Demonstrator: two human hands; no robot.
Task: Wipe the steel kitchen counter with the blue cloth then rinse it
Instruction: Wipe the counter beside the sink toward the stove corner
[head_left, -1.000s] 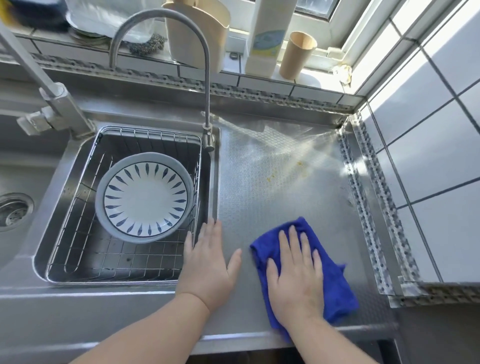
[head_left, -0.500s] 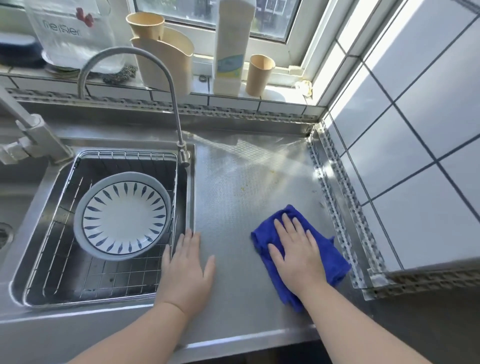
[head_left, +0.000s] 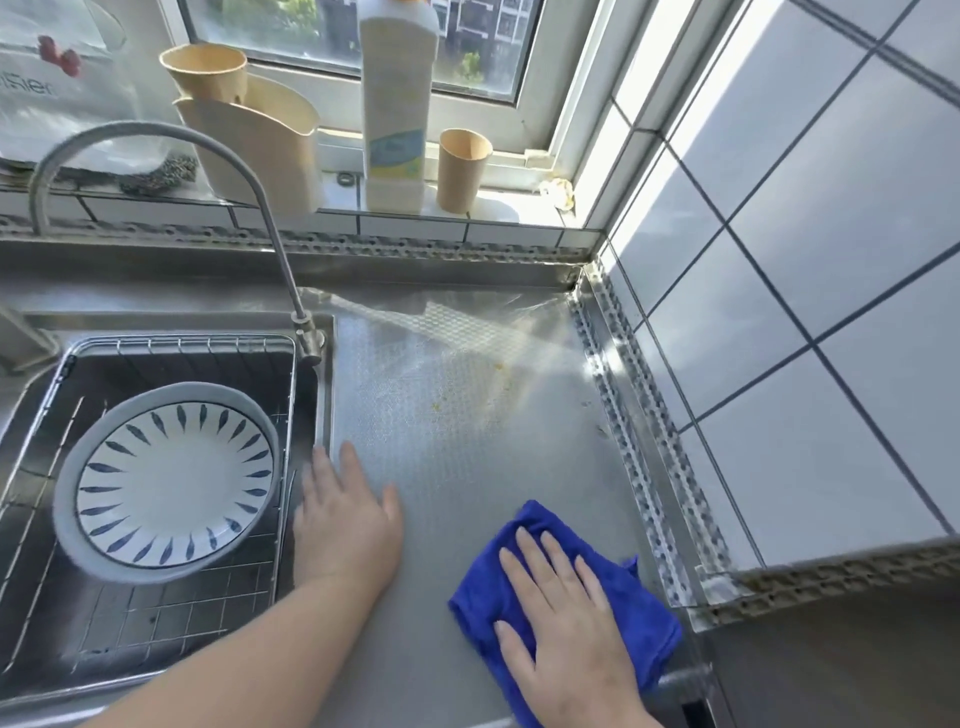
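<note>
The right hand (head_left: 566, 618) lies flat with straight fingers on the blue cloth (head_left: 639, 613), which sits at the near right corner of the steel bench (head_left: 457, 467). The left hand (head_left: 345, 519) rests open and empty on the bench beside the sink (head_left: 306, 545). To wipe well, the person should probably keep the palm pressing evenly and sweep the cloth toward the far side, where yellow specks (head_left: 470, 387) remain, working in overlapping passes up to the wall edge before rinsing.
</note>
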